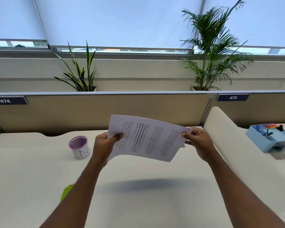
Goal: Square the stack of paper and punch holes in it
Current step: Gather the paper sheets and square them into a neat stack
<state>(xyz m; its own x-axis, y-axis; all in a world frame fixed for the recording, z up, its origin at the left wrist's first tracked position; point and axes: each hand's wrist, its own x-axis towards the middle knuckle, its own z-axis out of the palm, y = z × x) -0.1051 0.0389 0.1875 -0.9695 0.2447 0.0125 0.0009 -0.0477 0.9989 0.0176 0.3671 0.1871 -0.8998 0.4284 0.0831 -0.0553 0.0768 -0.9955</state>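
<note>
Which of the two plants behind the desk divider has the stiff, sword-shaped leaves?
The left plant, above the 474 sign. Its leaves are broad, upright and yellow-edged. The right plant is taller, with feathery palm fronds.

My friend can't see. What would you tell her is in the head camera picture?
Two hands, left hand and right hand, hold a printed stack of paper in the air above a white desk. A purple-rimmed cup stands to the left, a blue tray to the right, with two plants behind the divider.

"474" on left partition tag (7,100), "475" on right partition tag (232,97), sheet print unreadable
</note>
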